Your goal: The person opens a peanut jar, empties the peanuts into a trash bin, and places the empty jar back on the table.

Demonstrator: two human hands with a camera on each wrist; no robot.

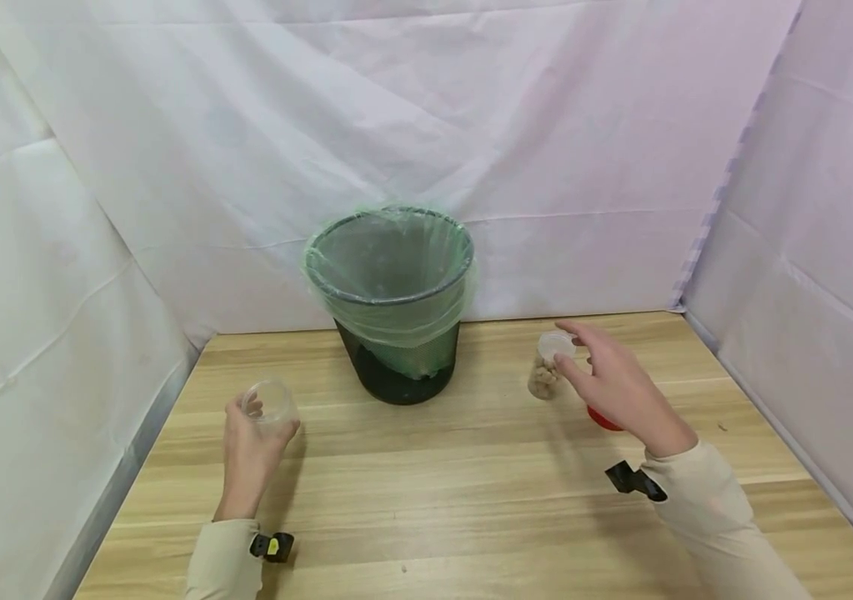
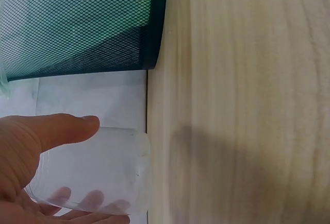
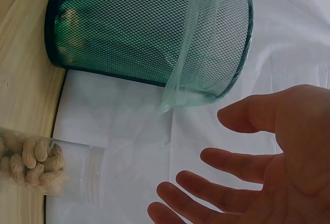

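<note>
My left hand (image 1: 249, 450) grips an empty clear plastic jar (image 1: 270, 408) at the table's left side. In the left wrist view the thumb lies along one side of this jar (image 2: 98, 167) and the fingers show through the other. On the right, a clear jar of peanuts (image 1: 544, 382) stands upright, partly filled, with its mouth uncovered. My right hand (image 1: 614, 383) is beside its top, fingers spread and holding nothing. In the right wrist view a gap separates the fingertips from the peanut jar (image 3: 44, 165). A red round thing (image 1: 604, 419) lies under the right hand, mostly hidden.
A black mesh waste bin (image 1: 366, 362) with a pale green liner (image 1: 414, 321) stands at the table's back, between the two hands. White cloth (image 1: 584, 150) hangs behind and on both sides of the wooden table (image 1: 426, 483). Small specks dot the tabletop.
</note>
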